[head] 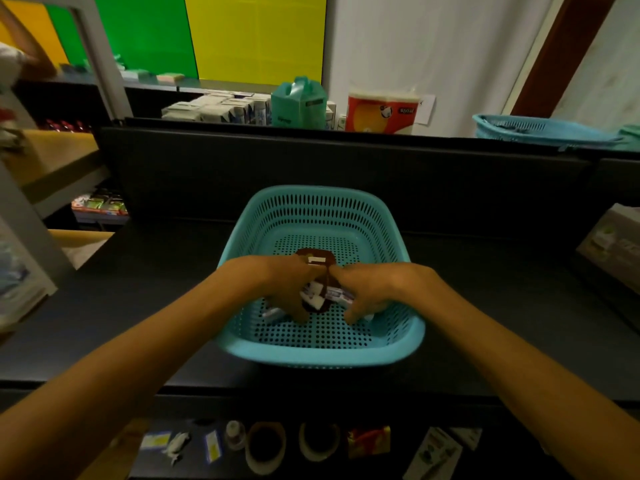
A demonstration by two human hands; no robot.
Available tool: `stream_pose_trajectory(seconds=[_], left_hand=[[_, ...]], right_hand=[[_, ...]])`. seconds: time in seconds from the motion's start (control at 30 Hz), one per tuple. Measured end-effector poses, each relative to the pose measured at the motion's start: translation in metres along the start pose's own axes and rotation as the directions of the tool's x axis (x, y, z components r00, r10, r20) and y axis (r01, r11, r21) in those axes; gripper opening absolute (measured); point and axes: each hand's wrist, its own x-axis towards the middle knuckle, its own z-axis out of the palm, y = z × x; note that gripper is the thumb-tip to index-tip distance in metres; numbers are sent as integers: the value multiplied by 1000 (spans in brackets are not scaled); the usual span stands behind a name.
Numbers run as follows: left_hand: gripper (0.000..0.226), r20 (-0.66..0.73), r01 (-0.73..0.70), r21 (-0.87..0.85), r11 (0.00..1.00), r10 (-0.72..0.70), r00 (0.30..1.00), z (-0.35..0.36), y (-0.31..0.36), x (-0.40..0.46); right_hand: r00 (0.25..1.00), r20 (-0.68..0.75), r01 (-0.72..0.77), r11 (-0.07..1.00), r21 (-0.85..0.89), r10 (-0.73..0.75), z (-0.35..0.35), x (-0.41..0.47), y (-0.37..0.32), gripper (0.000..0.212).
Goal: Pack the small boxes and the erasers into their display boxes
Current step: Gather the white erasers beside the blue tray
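Head view looks down on a teal perforated basket standing on a dark counter; both hands reach into the basket from the near side; the left hand has its fingers curled down around small white wrapped pieces, probably erasers, with one more pale piece poking out just beside its fingertips; the right hand likewise curls its fingers over a white piece with purple print, and its fingertips touch the basket floor; between the two hands lies a dark brown display box with a small white label, partly covered by the hands, so its exact shape cannot be told; motion blur softens the items in the basket; beyond the counter's raised back panel stand stacked white cartons, a teal bag, a red and white pack of rolls and a second teal basket to the far right; on a lower shelf nearest the person lie two rolls of tape, a small bottle and a red packet.
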Motion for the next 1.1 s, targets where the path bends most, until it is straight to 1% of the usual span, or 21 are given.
stream_pose_trajectory(seconds=[0.1,0.27,0.4,0.53,0.6,0.73,0.83,0.97,1.1], left_hand=[[72,-22,-5,-10,1000,5,1000,2,-3,1],[74,-1,6,-68,998,-6,1000,2,-11,1],[62,-43,-16,-64,998,13,999,2,-14,4],[55,-71,-37,-77,996,31,997,1,-18,3],[53,-71,-41,-68,997,36,997,2,-18,2],[58,-88,-42,-58,997,37,995,-2,-19,-1],[56,-137,-38,-90,995,25,990,-6,-22,-6],[48,-224,-34,-156,987,-1,975,-17,-26,-20],[45,-336,-107,-171,980,44,941,-33,-25,-37]], right_hand=[[1000,8,-13,1000,-25,13,1,2,-1,62],[999,28,-19,1000,-22,20,0,3,0,57],[1000,12,-13,1000,-28,13,1,3,0,52],[1000,-19,-7,1000,26,7,1,5,2,47],[999,-52,-9,999,48,12,0,5,2,46],[993,-114,21,993,112,-8,-3,-1,1,42],[981,-191,64,980,190,-27,-6,-6,2,38],[946,-323,108,956,274,-15,-18,-21,4,28],[883,-468,149,920,361,41,-34,-46,9,26]])
